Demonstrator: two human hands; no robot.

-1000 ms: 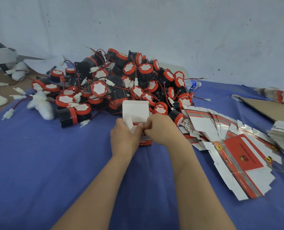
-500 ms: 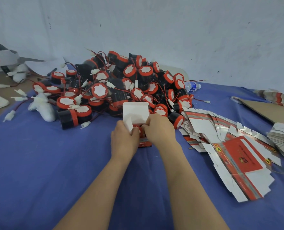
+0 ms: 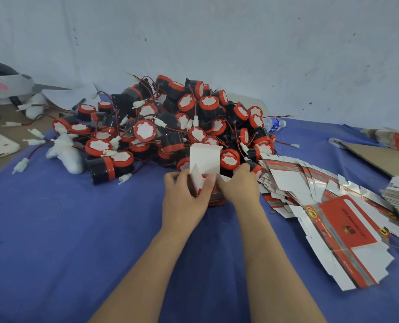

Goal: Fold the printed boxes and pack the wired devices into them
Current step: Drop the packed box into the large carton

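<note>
Printed box [image 3: 205,159], pinched: left hand [image 3: 184,202], right hand [image 3: 240,185]

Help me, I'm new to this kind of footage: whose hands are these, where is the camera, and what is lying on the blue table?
There is no machine here. A person works with bare hands, and the single picture comes from a camera worn on their head, looking forward and down. The left hand and the right hand both hold a half-folded printed box, whose white lid flap stands up. Behind it lies a pile of black-and-red wired devices. To the right, flat unfolded boxes are fanned out on the blue cloth. A water bottle lies behind the pile.
</note>
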